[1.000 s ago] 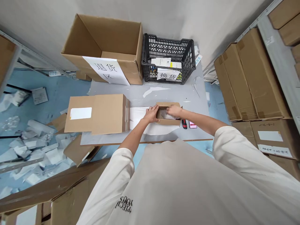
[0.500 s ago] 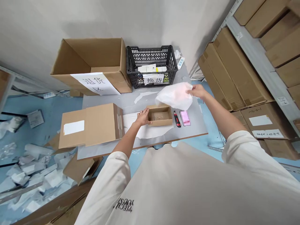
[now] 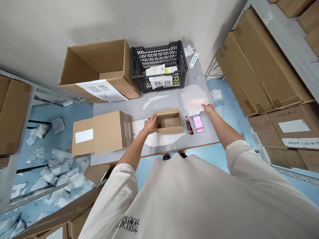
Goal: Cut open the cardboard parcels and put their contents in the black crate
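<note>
My left hand (image 3: 150,124) grips the left end of a small open cardboard box (image 3: 177,128), thumb outside and fingers over the rim. Inside it a brown cardboard surface shows, and nothing else can be made out. With fingertips pinched, my right hand (image 3: 209,108) holds the edge of a thin white translucent bag (image 3: 190,96), low over the table's right side. Something pinkish shows faintly through it. Between the box and my right hand lie a red and black utility knife (image 3: 189,125) and a phone with a blurred pink screen (image 3: 198,124). White paper (image 3: 164,140) lies under the box.
On the grey table (image 3: 147,151), a larger carton (image 3: 107,132) lies at left. Behind stand a big open carton (image 3: 92,91) with a paper sign and a black plastic crate (image 3: 159,81) holding papers. Stacked cartons (image 3: 269,66) fill the right side; white packing scraps (image 3: 62,176) litter the left floor.
My right hand has brought the white bag down and slightly towards me, onto or just above the table. My left hand stays on the small box. The view has shifted a little.
</note>
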Demonstrator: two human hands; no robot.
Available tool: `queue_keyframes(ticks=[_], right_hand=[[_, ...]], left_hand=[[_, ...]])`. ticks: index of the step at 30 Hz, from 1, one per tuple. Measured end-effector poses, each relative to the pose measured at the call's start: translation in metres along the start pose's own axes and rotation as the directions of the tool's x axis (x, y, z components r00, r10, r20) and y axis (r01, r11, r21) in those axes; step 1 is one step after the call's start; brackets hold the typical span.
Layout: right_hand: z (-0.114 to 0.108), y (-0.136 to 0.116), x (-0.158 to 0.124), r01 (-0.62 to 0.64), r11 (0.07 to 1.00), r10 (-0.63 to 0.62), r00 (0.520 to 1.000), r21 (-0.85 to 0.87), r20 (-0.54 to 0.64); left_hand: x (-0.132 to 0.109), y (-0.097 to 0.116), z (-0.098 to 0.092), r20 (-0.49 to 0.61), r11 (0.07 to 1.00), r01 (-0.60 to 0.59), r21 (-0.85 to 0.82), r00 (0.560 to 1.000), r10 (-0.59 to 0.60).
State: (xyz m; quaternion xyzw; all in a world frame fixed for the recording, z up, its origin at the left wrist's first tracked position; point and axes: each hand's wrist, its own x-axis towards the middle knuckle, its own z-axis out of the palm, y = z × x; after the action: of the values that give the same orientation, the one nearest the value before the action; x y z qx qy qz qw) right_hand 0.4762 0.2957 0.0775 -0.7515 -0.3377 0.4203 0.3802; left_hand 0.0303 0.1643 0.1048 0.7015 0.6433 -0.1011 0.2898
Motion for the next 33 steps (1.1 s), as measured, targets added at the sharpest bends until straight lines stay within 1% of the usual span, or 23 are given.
queue_keyframes(ticks=[1,3,6,10,12,14,16,18,19,20,21,22,23,24,25,26,27,29,30,31,33], right_hand=[[0.009,0.006,0.0,-0.025,1.0,0.025,1.0,-0.012,-0.01],[0.026,0.019,-0.001,-0.112,0.992,0.111,0.993,-0.063,-0.032],[0.042,0.04,-0.002,-0.171,0.976,0.174,0.985,-0.132,0.01],[0.045,0.065,-0.004,-0.182,0.965,0.199,0.977,-0.189,0.074],[0.042,0.069,-0.004,-0.205,0.952,0.225,0.972,-0.226,0.066],[0.04,0.067,-0.005,-0.22,0.923,0.245,0.968,-0.316,0.042],[0.04,0.059,-0.008,-0.189,0.891,0.207,0.978,-0.412,-0.001],[0.041,0.049,-0.016,-0.087,0.888,0.073,0.996,-0.452,-0.048],[0.042,0.045,-0.022,-0.009,0.894,-0.012,0.999,-0.448,-0.045],[0.044,0.04,-0.03,0.079,0.898,-0.089,0.996,-0.432,-0.002],[0.047,0.036,-0.039,0.166,0.901,-0.146,0.986,-0.401,0.081],[0.049,0.034,-0.049,0.242,0.904,-0.181,0.964,-0.353,0.196],[0.052,0.032,-0.059,0.294,0.909,-0.193,0.925,-0.295,0.327],[0.055,0.031,-0.07,0.319,0.917,-0.194,0.881,-0.239,0.431],[0.057,0.031,-0.08,0.332,0.924,-0.199,0.842,-0.19,0.502],[0.058,0.031,-0.089,0.342,0.927,-0.208,0.813,-0.157,0.543],[0.06,0.032,-0.098,0.343,0.929,-0.209,0.799,-0.141,0.564],[0.061,0.034,-0.111,0.332,0.933,-0.192,0.789,-0.142,0.583],[0.061,0.034,-0.115,0.319,0.936,-0.173,0.788,-0.151,0.591],[0.06,0.034,-0.119,0.303,0.94,-0.152,0.786,-0.16,0.599],[0.059,0.032,-0.125,0.269,0.947,-0.107,0.781,-0.177,0.616]], left_hand=[[0.0,0.0,0.0,0.002,1.0,0.005,-0.001,1.0,-0.005],[-0.001,0.0,0.0,0.011,1.0,0.019,0.0,1.0,-0.019],[-0.001,-0.001,0.001,0.021,0.999,0.04,0.009,0.999,-0.04],[-0.001,-0.004,0.005,0.025,0.999,0.051,0.015,0.998,-0.051],[0.0,-0.005,0.006,0.025,0.999,0.047,0.015,0.999,-0.048],[0.001,-0.006,0.006,0.025,0.999,0.042,0.018,0.999,-0.042],[0.003,-0.005,0.005,0.025,0.999,0.038,0.021,0.999,-0.039],[0.004,-0.004,0.003,0.025,0.999,0.034,0.023,0.999,-0.035],[0.004,-0.003,0.002,0.025,0.999,0.032,0.022,0.999,-0.032],[0.003,-0.002,0.002,0.023,0.999,0.028,0.019,0.999,-0.028],[0.001,-0.002,0.002,0.017,1.0,0.024,0.014,1.0,-0.024],[-0.002,-0.001,0.003,0.004,1.0,0.024,0.007,1.0,-0.024],[-0.006,-0.001,0.005,-0.019,1.0,0.029,-0.001,0.999,-0.029],[-0.01,0.0,0.007,-0.051,0.999,0.046,-0.01,0.998,-0.047],[-0.015,0.0,0.01,-0.089,0.997,0.076,-0.022,0.993,-0.078],[-0.021,0.001,0.013,-0.125,0.992,0.12,-0.041,0.984,-0.125],[-0.027,0.001,0.016,-0.154,0.983,0.169,-0.07,0.972,-0.178],[-0.039,0.002,0.023,-0.193,0.962,0.223,-0.155,0.948,-0.251],[-0.045,0.002,0.025,-0.211,0.958,0.205,-0.199,0.946,-0.246],[-0.049,0.002,0.028,-0.233,0.96,0.151,-0.235,0.951,-0.206],[-0.056,0.001,0.032,-0.276,0.966,-0.028,-0.256,0.96,-0.045]])
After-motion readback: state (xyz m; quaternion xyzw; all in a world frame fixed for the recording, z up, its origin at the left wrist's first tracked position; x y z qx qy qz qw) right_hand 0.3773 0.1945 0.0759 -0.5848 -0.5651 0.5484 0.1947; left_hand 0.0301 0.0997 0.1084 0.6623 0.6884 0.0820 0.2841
